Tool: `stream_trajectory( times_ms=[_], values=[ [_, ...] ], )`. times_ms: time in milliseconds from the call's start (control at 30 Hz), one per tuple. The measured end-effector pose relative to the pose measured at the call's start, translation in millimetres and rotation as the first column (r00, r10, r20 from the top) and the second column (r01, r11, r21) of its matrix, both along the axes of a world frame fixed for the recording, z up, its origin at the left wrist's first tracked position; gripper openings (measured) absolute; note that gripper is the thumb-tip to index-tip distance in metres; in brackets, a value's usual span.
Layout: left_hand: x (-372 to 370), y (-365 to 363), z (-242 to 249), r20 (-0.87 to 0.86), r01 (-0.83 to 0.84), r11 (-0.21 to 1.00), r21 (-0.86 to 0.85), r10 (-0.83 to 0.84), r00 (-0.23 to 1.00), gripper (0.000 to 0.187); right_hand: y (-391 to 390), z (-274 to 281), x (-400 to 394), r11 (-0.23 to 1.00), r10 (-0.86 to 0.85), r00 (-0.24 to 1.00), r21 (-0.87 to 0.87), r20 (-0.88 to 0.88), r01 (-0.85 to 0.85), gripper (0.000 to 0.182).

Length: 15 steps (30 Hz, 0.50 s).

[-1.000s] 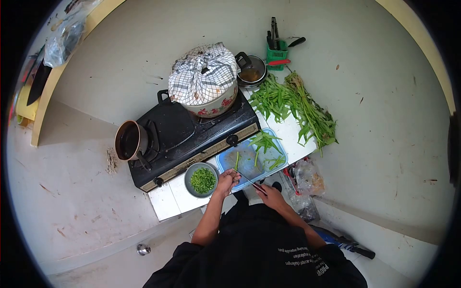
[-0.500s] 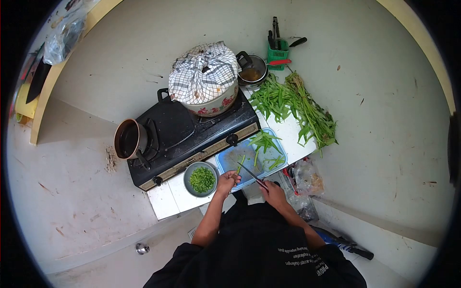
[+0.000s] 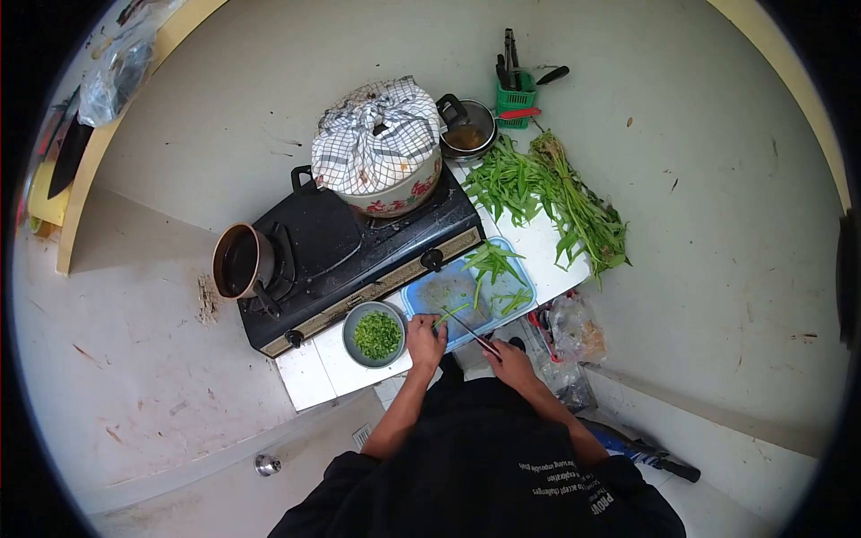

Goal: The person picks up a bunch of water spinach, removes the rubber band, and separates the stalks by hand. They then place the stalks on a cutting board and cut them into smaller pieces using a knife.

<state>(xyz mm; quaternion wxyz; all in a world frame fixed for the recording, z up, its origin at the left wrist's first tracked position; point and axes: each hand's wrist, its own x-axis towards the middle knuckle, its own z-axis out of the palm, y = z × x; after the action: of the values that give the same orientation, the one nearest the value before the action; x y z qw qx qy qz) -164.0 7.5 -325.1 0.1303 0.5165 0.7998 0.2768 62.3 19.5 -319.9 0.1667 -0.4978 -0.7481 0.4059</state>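
My left hand point(image 3: 426, 340) is closed on a thin green stem point(image 3: 454, 312) at the near left edge of the blue cutting board point(image 3: 420, 301). A knife point(image 3: 471, 332) is gripped in my right hand point(image 3: 509, 360), its blade pointing up and left, its tip close to the stem. Leafy green tops point(image 3: 492, 260) and a few cut stems point(image 3: 515, 301) lie on the right part of the board. Left of my left hand, a grey bowl point(image 3: 352, 349) holds chopped greens point(image 3: 377, 335).
Behind the board stands a black stove point(image 3: 327, 247) with a cloth-covered pot point(image 3: 395, 195) and a small saucepan point(image 3: 242, 260). A strainer on a pan point(image 3: 468, 130), a green utensil basket point(image 3: 514, 108) and a heap of greens point(image 3: 574, 211) are at the back right. Plastic bags point(image 3: 569, 332) hang at right.
My left hand has turned, its back now more upward, and the stem in it has swung from nearly upright to slanting right. The knife has shifted very slightly.
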Motion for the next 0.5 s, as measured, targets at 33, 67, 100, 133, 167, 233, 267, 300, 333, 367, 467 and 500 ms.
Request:
stream_trajectory(
  times_ms=[33,67,100,133,167,233,267,300,333,367,467,500],
  values=[
    [2,0,5,-0.015,-0.002,1.000,-0.013,0.002,1.000,0.013,-1,0,0,1.000,-0.001,1.000,-0.003,0.007,0.001,0.027],
    [0,0,3,0.003,0.006,1.000,-0.024,-0.006,1.000,0.013,-1,-1,0,1.000,-0.001,1.000,-0.005,0.013,0.001,0.027],
    [-2,1,-2,0.021,0.014,0.999,-0.034,-0.013,1.000,0.013,-2,1,0,1.000,0.002,1.000,-0.018,0.012,-0.002,0.027],
    [-4,0,-7,0.041,0.021,0.999,-0.046,-0.020,0.999,0.013,-2,3,1,1.000,0.005,1.000,-0.031,0.011,-0.004,0.027],
    [-5,0,-12,0.054,0.020,0.999,-0.044,-0.017,0.998,0.013,-3,5,0,0.999,0.008,1.000,-0.044,0.010,-0.008,0.027],
    [-6,1,-15,0.080,0.017,0.999,-0.040,-0.014,0.997,0.011,-6,4,-2,0.999,0.019,1.000,-0.037,0.005,-0.019,0.027],
    [-6,2,-17,0.090,0.028,0.999,-0.038,-0.025,0.996,0.011,-7,4,-2,0.999,0.023,1.000,-0.032,0.003,-0.023,0.026],
    [-7,2,-17,0.099,0.039,0.999,-0.037,-0.035,0.994,0.010,-8,5,-3,0.999,0.017,1.000,-0.039,0.005,-0.017,0.027],
    [-8,2,-17,0.107,0.048,0.998,-0.036,-0.044,0.993,0.009,-9,5,-4,0.999,0.012,1.000,-0.046,0.005,-0.012,0.027],
    [-9,2,-17,0.079,0.062,0.998,-0.026,-0.060,0.995,0.009,-10,6,-6,0.999,0.008,1.000,-0.053,0.004,-0.007,0.027],
    [-6,1,-21,0.017,0.091,0.996,0.014,-0.092,0.996,0.007,-10,13,-9,0.997,-0.005,1.000,-0.072,0.011,0.006,0.028],
    [-4,1,-18,0.007,0.091,0.995,0.037,-0.092,0.996,0.007,-11,14,-10,0.997,-0.011,1.000,-0.077,0.011,0.011,0.028]
  ],
)
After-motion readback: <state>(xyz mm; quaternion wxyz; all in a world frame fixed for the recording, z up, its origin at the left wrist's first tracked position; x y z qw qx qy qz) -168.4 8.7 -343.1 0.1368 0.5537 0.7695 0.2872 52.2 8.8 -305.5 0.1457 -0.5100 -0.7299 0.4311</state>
